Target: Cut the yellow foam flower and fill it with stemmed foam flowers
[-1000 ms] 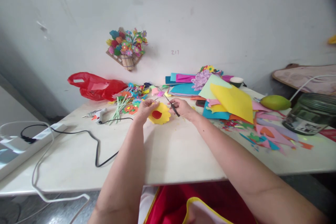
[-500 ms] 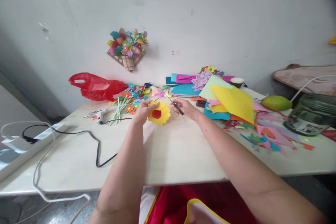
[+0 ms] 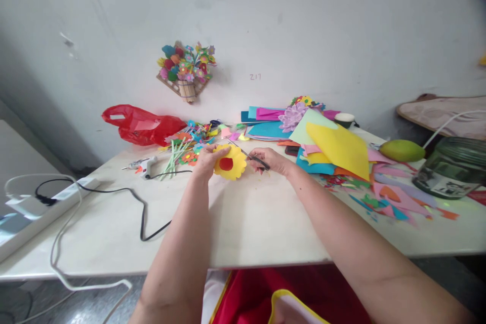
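My left hand (image 3: 207, 159) pinches a yellow scalloped flower (image 3: 236, 163) at its left edge, thumb on top. A red round centre (image 3: 226, 164) shows in the flower's middle. In my right hand (image 3: 268, 160) is a pair of scissors (image 3: 260, 162) with dark handles. Their blades point up and left, close to the flower's right edge; I cannot tell whether they touch it. Both hands are just above the table (image 3: 261, 233).
On the left are a glue gun (image 3: 149, 167), green stems (image 3: 172, 157), a power strip (image 3: 74, 192) and a red bag (image 3: 146, 126). Coloured sheets (image 3: 336, 149), scraps (image 3: 398, 200), a green fruit (image 3: 402, 150) and a glass jar (image 3: 451, 167) are on the right.
The scissors have turned in my right hand, their handles now lying further right and lower. The flower stays in my left hand in nearly the same place. The view has shifted slightly.
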### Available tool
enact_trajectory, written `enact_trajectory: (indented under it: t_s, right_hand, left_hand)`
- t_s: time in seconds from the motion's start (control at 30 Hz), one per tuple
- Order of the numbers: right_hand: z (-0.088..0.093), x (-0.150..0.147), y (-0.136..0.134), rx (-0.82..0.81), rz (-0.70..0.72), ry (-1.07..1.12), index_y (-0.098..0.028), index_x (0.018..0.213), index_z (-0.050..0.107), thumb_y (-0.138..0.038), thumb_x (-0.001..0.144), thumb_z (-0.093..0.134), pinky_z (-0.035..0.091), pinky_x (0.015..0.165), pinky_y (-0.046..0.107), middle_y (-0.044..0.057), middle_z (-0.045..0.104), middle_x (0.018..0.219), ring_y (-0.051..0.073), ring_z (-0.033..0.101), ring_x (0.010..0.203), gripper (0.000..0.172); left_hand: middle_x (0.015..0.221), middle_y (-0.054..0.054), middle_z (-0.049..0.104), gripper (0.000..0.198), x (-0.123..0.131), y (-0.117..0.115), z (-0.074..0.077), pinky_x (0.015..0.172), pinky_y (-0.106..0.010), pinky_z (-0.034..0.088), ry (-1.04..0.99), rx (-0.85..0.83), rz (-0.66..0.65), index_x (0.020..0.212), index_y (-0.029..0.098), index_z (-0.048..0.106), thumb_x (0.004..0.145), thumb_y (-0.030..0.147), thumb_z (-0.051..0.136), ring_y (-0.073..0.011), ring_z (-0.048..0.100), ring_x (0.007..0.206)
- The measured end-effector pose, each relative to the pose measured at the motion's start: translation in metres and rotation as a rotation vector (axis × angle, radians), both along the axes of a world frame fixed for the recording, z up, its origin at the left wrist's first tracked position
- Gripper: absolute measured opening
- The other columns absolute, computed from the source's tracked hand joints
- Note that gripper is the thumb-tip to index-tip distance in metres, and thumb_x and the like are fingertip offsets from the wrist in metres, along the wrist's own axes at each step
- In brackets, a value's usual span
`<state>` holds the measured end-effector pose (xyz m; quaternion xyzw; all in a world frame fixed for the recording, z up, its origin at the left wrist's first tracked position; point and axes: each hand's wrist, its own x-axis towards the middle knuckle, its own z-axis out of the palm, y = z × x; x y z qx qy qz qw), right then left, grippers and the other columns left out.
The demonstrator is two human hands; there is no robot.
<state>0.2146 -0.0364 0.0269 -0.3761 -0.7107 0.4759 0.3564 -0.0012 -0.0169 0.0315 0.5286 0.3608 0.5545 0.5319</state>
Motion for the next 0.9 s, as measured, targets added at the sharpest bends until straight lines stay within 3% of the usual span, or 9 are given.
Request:
enact_trajectory:
  t_s: [0.4, 0.9]
  right_hand:
    - [0.007, -0.0029, -0.0078, -0.063, -0.003, 0.042, -0.012, 0.086, 0.057, -0.03, 0.067, 0.07, 0.042, 0.044, 0.019, -0.003, 0.059, 0.059, 0.007, 0.053, 0.045, 0.029]
    - [0.0049, -0.01, -0.0054, 0.008, -0.04, 0.022, -0.014, 0.078, 0.056, -0.041, 0.064, 0.074, 0.04, 0.04, 0.018, -0.004, 0.058, 0.054, 0.006, 0.049, 0.041, 0.036]
  left_hand:
    - [0.055, 0.0, 0.061, 0.038, 0.0024, 0.0004, -0.0005, 0.049, -0.024, 0.046, -0.049, 0.005, 0.038, 0.058, 0.015, 0.053, 0.045, 0.033, 0.084, -0.0119, 0.057, 0.047]
    - [0.052, 0.002, 0.058, 0.038, 0.0095, 0.0021, -0.0041, 0.044, -0.022, 0.042, -0.038, 0.015, 0.085, 0.059, 0.016, 0.052, 0.048, 0.034, 0.083, -0.0104, 0.053, 0.043]
